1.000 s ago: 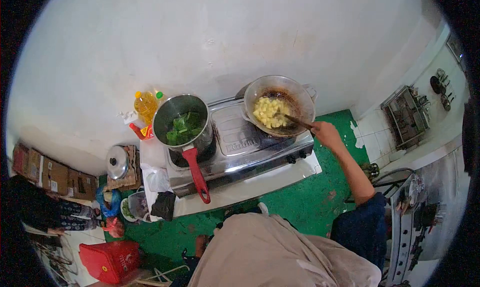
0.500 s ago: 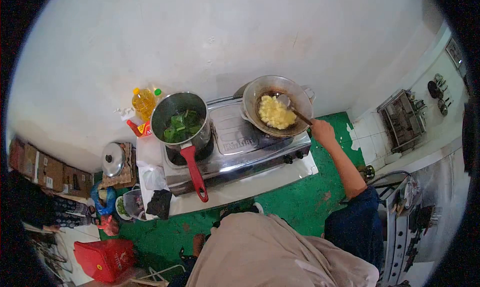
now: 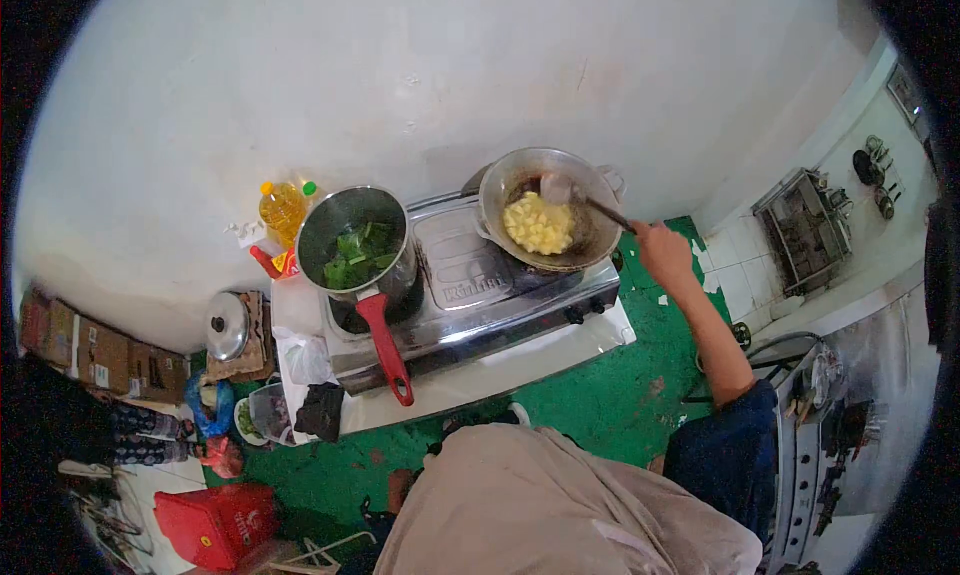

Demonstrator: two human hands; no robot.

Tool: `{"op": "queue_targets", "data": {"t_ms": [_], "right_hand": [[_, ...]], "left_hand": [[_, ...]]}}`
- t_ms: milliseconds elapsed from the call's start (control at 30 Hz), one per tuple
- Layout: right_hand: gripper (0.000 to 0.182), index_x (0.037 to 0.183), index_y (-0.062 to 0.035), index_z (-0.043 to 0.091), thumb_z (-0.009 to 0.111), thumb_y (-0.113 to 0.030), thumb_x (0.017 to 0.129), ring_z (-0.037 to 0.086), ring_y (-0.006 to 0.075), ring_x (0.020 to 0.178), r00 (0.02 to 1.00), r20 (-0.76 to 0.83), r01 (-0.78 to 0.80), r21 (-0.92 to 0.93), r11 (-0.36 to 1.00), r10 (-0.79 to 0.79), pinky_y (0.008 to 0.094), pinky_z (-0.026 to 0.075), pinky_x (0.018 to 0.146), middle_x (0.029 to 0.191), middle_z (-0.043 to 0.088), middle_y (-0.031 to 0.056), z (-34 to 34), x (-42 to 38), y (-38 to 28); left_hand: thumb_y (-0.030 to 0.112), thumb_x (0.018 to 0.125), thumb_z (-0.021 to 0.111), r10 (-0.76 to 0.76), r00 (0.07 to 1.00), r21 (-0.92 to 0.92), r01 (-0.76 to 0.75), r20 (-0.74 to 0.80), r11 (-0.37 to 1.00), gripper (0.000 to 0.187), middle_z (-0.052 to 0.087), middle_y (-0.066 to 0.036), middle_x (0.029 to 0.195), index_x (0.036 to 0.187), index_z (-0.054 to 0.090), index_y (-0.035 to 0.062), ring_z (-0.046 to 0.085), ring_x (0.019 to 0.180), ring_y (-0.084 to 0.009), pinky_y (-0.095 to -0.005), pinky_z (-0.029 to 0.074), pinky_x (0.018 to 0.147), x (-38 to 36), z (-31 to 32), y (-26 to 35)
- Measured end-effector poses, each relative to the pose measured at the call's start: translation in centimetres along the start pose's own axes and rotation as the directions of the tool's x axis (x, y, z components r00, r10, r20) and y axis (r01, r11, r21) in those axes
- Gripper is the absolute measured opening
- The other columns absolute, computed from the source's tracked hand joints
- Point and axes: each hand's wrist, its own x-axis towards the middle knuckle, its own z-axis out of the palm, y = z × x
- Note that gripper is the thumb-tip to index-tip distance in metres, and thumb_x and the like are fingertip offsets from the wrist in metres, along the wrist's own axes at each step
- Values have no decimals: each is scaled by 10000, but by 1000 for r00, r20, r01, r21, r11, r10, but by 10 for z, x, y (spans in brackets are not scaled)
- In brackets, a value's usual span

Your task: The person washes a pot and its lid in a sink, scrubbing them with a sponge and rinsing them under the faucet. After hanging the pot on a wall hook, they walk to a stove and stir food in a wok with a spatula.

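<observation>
My right hand is closed around the dark handle of a spatula, whose metal blade rests inside a wok. Pale yellow diced pieces lie heaped in the wok, just below the blade; they look like potato, but I cannot be sure. The wok sits on the right burner of a two-burner gas stove. On the left burner stands a saucepan with a red handle, holding green leaves. Nowhere in the frame does my left hand show.
Left of the saucepan are a yellow oil bottle and a red packet. A metal lid lies on egg cartons. A red box is on the floor, and another person's legs are at far left.
My right hand has drawn slightly up and to the right. With it the spatula blade has shifted up and left, off the yellow pieces, which now sit lower left in the wok.
</observation>
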Motion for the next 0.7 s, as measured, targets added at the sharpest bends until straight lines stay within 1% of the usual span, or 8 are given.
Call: {"op": "queue_targets", "data": {"t_ms": [67, 167, 233, 367, 467, 567, 667, 700], "right_hand": [[206, 973, -129, 575, 507, -149, 780, 603, 278, 614, 995, -95, 23, -170, 985, -40, 394, 481, 513, 721, 586, 131, 3, 11, 9], [154, 875, -100, 602, 498, -117, 762, 606, 261, 615, 998, -42, 34, -284, 958, -48, 390, 485, 525, 721, 596, 132, -1, 29, 16], [121, 797, -82, 609, 502, -122, 755, 615, 259, 638, 991, 54, 136, -317, 938, -126, 380, 495, 539, 714, 604, 130, -5, 42, 21], [150, 728, -46, 635, 500, -111, 745, 634, 262, 707, 971, 185, 201, -306, 931, -149, 367, 510, 569, 744, 630, 145, -23, 56, 12], [150, 774, -37, 644, 523, -116, 735, 640, 257, 736, 937, 340, 140, -150, 979, -82, 364, 516, 571, 805, 643, 151, -14, 70, 10], [165, 828, -50, 652, 534, -129, 744, 636, 264, 738, 720, 676, 76, 144, 987, -154, 379, 513, 586, 812, 647, 140, 7, 84, 7], [164, 859, -84, 661, 564, -166, 755, 627, 279, 730, 822, 548, -20, 303, 953, -157, 374, 507, 620, 757, 645, 132, 43, 69, 3], [174, 877, -90, 659, 565, -178, 760, 623, 287, 727, 872, 428, 80, 354, 932, -238, 381, 503, 629, 754, 643, 135, 69, 66, 12]], "left_hand": [[311, 688, 598, -14, 1000, 1, 14, 6, 1000, 273, 478, -96, 780, 840, 448, 141, 496, 705, -302, -444, 390, 613, 2, 2, -1], [324, 688, 598, -43, 999, -2, 43, 13, 999, 301, 475, -94, 808, 869, 436, 147, 493, 725, -301, -444, 388, 627, 2, 2, 0], [333, 688, 599, -67, 998, -7, 67, 19, 998, 320, 472, -93, 826, 888, 428, 151, 491, 738, -300, -445, 387, 636, 0, 4, 0], [351, 688, 600, -117, 993, -16, 118, 31, 993, 359, 468, -90, 863, 927, 412, 159, 487, 764, -298, -446, 385, 655, -4, 7, 1], [364, 689, 601, -154, 988, -20, 154, 34, 988, 389, 465, -88, 890, 956, 400, 165, 485, 784, -297, -447, 384, 669, -6, 9, -2], [378, 689, 601, -189, 981, -28, 190, 37, 981, 420, 461, -86, 917, 985, 388, 171, 482, 804, -295, -448, 382, 683, -7, 7, 1], [391, 689, 602, -226, 973, -33, 227, 42, 973, 450, 458, -84, 945, 1014, 376, 177, 479, 824, -294, -449, 381, 697, -11, 2, 4], [396, 689, 602, -237, 971, -34, 238, 44, 971, 460, 457, -83, 954, 1023, 372, 179, 478, 830, -293, -449, 380, 701, -13, -4, 8]]}}
